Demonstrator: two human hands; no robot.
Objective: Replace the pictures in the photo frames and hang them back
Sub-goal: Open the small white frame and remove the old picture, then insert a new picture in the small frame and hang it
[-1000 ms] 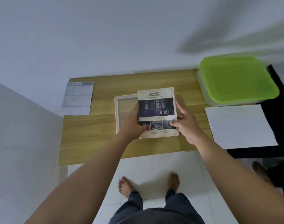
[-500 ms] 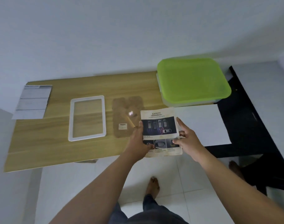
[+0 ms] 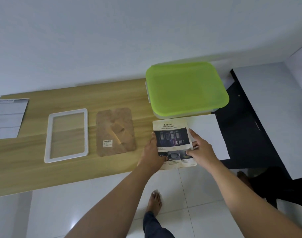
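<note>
A printed picture headed SAFETY [image 3: 172, 133] is held over the right end of the wooden table [image 3: 35, 172]. My left hand [image 3: 152, 156] grips its left edge, thumb on the front. My right hand [image 3: 202, 150] pinches its right edge. Left of them a brown cork frame backing [image 3: 115, 131] with its stand lies flat. Further left lies the empty white photo frame [image 3: 48, 140], the wood showing through it.
A box with a green lid [image 3: 186, 88] stands at the table's back right. A white sheet [image 3: 210, 134] lies in front of it, under the picture. A grey printed sheet [image 3: 7, 117] hangs over the far left end. Black furniture [image 3: 250, 134] stands to the right.
Both hands have carried the SAFETY picture from above the white frame to the right end of the table. The frame and cork backing now lie uncovered.
</note>
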